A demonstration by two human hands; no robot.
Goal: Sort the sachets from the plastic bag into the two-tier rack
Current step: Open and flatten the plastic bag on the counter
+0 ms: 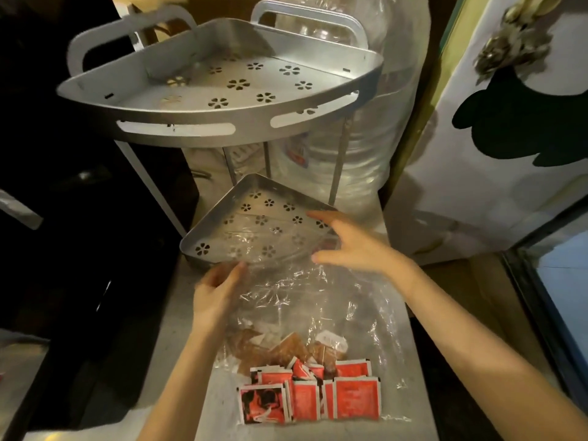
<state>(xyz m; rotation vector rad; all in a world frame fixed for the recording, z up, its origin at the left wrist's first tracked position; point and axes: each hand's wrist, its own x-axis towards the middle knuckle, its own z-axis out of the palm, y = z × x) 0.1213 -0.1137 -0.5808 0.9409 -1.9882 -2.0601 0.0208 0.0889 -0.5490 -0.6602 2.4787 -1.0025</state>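
item: plastic bag [305,316], clear, long axis running from the person toward the two-tier rack [222,122]. mouth end at both hands; sachets [310,399] heaped at the closed end, nearer the body than either grip. left hand [216,291] pinches the left mouth edge, nearest. right hand [353,246] spread, fingers straight, over the mouth, holding nothing that shows.
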